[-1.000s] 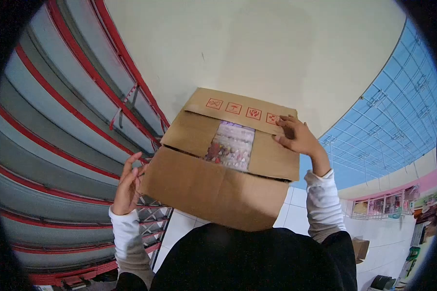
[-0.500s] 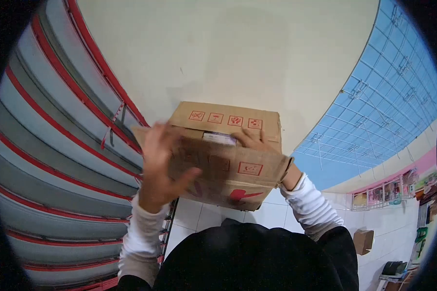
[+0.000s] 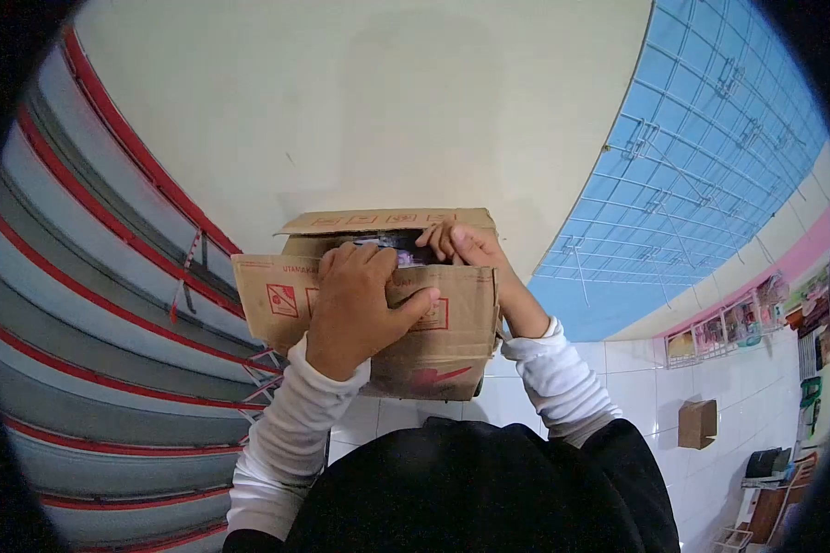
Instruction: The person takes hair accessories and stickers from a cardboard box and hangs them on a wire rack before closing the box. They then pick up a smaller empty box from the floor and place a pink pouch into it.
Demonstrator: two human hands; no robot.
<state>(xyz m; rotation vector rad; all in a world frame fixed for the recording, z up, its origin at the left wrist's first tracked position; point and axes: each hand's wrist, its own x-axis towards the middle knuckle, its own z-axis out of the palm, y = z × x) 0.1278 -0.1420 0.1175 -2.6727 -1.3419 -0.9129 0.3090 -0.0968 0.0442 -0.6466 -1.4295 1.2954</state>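
Left hand [image 3: 355, 309] grips near flap of cardboard box [image 3: 433, 355]; right hand [image 3: 461, 247] curls over far rim. Box looks light, flaps floppy; hold by walls.

We see a white tiled floor [image 3: 618, 387] running under us toward the right. On it, near the right edge, a small closed cardboard box [image 3: 697, 423] stands alone, well apart from anything else. Farther toward the lower right corner of the floor sits a dark case [image 3: 764, 463], and just beside it some wooden furniture [image 3: 773, 511], too blurred for us to tell. At the left, a red-edged shelf rack [image 3: 267, 382] stands on the tiles.
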